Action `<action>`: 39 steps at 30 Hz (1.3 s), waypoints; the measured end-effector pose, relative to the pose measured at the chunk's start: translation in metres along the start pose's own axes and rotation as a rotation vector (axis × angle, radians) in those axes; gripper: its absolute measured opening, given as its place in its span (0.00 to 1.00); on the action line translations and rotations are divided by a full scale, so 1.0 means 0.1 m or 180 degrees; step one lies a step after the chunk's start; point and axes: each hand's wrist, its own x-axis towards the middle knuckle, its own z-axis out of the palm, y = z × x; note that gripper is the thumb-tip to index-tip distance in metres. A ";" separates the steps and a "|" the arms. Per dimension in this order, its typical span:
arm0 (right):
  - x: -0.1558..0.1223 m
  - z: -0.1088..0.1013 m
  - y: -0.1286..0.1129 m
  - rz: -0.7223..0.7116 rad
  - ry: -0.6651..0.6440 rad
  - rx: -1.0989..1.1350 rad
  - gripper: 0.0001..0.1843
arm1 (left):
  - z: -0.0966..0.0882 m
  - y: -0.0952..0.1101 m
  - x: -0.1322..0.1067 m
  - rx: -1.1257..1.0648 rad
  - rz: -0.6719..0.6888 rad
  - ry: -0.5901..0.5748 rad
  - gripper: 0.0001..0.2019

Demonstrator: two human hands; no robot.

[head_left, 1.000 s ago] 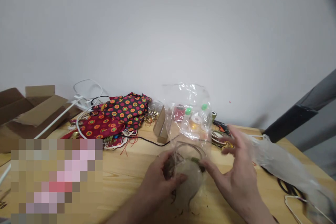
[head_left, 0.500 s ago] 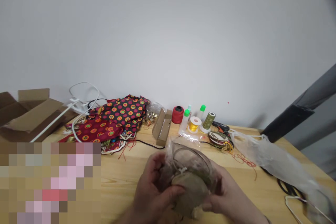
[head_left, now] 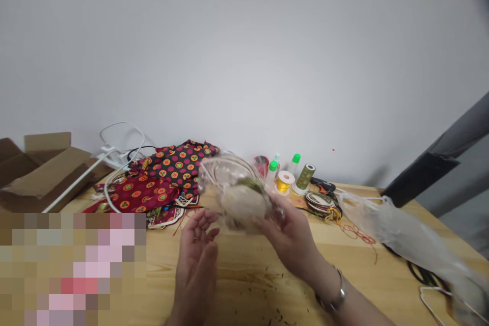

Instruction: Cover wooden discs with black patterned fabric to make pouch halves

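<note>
A clear plastic bag [head_left: 244, 204] is gripped in my right hand [head_left: 292, 234], raised over the middle of the wooden table. Inside the bag show a pale rounded piece, some green strands and a loop of cord; motion blur hides what exactly they are. My left hand [head_left: 198, 254] is apart from the bag, just left of it, palm turned inward with its fingers loosely curled and nothing in them. Behind the bag, a red thread spool [head_left: 261, 166] is partly covered.
Glue bottles with green caps [head_left: 272, 167], a yellow thread spool [head_left: 284, 182] and an olive spool [head_left: 306, 177] stand along the wall. Patterned fabric [head_left: 179, 168] and a cardboard box [head_left: 49, 173] lie left. A plastic sheet [head_left: 401, 229] covers the right side. Dark bits are scattered in front.
The bag has moved up and left, away from me, in my right hand. My left hand has let go of it and drawn to the left.
</note>
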 end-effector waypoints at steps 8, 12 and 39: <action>1.62 0.58 -0.59 -0.1872 0.0464 -0.1770 0.22 | 0.00 -0.14 -0.20 0.0732 -0.0344 -0.0517 0.17; 1.60 0.78 -0.59 -0.1634 -0.0475 -0.2429 0.18 | 0.01 -0.14 -0.26 0.0889 -0.0445 -0.0645 0.16; -0.43 -0.71 0.75 0.0254 -0.0222 -0.2648 0.10 | 0.49 -0.17 0.40 -0.0598 -0.1798 0.0294 0.12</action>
